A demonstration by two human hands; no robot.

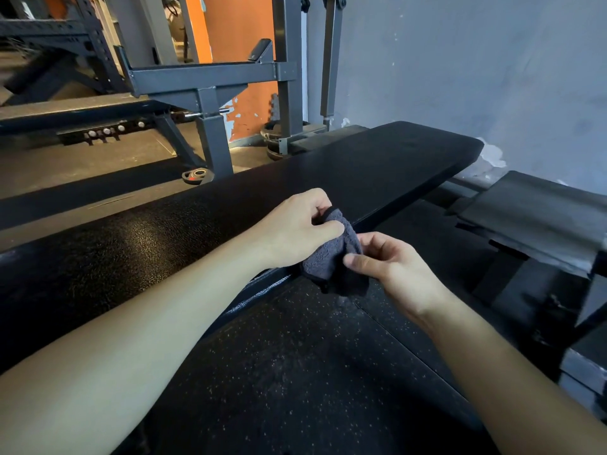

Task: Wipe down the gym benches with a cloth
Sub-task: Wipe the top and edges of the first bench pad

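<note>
A long black padded gym bench (361, 165) runs diagonally from lower left to upper right. Over its near edge I hold a small dark grey terry cloth (331, 261) between both hands. My left hand (295, 228) grips the cloth's upper part, thumb and fingers curled round it. My right hand (391, 267) pinches the cloth's right side with thumb and fingers. The cloth hangs bunched beside the bench edge, its lower corner drooping toward the floor.
A grey steel rack frame (210, 93) stands behind the bench, with a small weight plate (197, 176) on the floor at its foot. Another dark pad (538, 211) sits at right by the grey wall. Speckled black rubber flooring (295, 372) lies below.
</note>
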